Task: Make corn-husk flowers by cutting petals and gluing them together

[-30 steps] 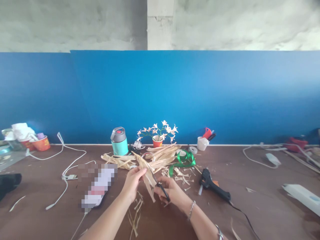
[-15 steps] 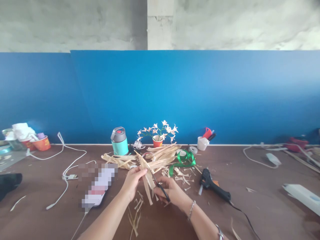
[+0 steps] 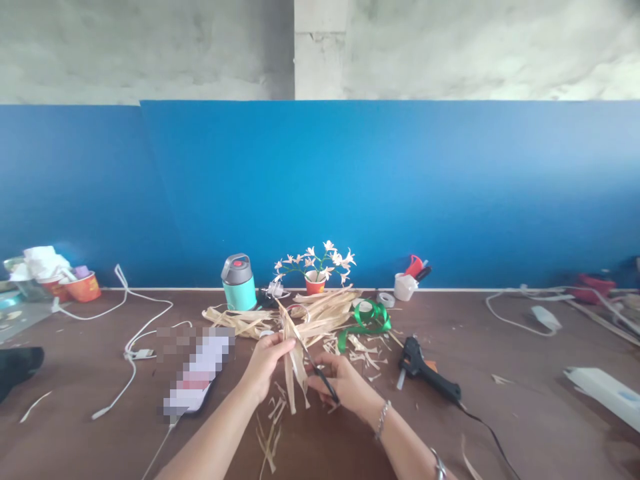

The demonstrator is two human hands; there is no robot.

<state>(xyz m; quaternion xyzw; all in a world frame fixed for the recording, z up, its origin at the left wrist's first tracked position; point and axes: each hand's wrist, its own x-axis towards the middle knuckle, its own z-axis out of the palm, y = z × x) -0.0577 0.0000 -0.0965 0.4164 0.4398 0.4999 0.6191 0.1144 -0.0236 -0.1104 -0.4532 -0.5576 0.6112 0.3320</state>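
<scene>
My left hand [image 3: 270, 360] pinches a dry corn husk [image 3: 294, 373], whose split lower ends hang down toward the tabletop. In my right hand [image 3: 337, 380] is a pair of dark-handled scissors [image 3: 324, 381], with the blades slanting up to the left against the husk. Part of the handles is hidden by my fingers. Beyond both hands lies a heap of dry husks [image 3: 330, 317]. Small cut scraps [image 3: 367, 350] are scattered to the right, and thin strips [image 3: 273, 433] lie below my hands.
A pixelated phone [image 3: 200, 377] lies left, a black glue gun [image 3: 425, 373] right. Behind the heap stand a turquoise flask [image 3: 240, 293], a cup of pale flowers [image 3: 315, 285] and a white pen cup [image 3: 405, 287]. Green ribbon [image 3: 383, 320] lies beside the husks. A blue partition [image 3: 350, 180] closes the back.
The husk has shifted slightly and hangs straighter, its lower ends a little further apart. The scissors and both hands stay nearly in place.
</scene>
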